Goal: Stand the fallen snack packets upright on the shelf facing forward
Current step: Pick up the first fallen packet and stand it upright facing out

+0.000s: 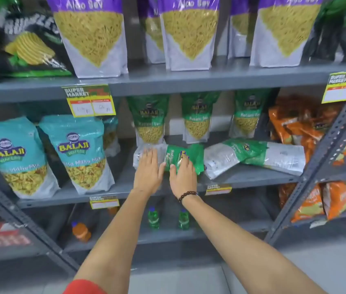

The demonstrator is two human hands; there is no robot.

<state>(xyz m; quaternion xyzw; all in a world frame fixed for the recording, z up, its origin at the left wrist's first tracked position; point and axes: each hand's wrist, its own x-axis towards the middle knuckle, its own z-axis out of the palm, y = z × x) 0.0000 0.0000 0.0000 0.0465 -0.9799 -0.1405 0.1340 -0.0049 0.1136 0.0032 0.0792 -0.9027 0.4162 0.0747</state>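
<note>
A green-and-clear snack packet [192, 154] lies flat on the grey middle shelf [252, 177]. My left hand [148, 170] rests flat on its clear end, fingers together and extended. My right hand [183, 172] lies over its green end, fingers curled on the packet. A second fallen packet [252, 154] lies on its side to the right, untouched. Three green packets stand upright behind: one [149, 122] at the left, one [197, 117] in the middle, one [247, 115] at the right.
Teal mix packets [78, 153] stand at the left of the same shelf, orange packets [299, 124] at the right. Purple-topped packets [91, 35] fill the shelf above. Small bottles [153, 217] stand on the shelf below. A slanted metal upright [324, 145] crosses at the right.
</note>
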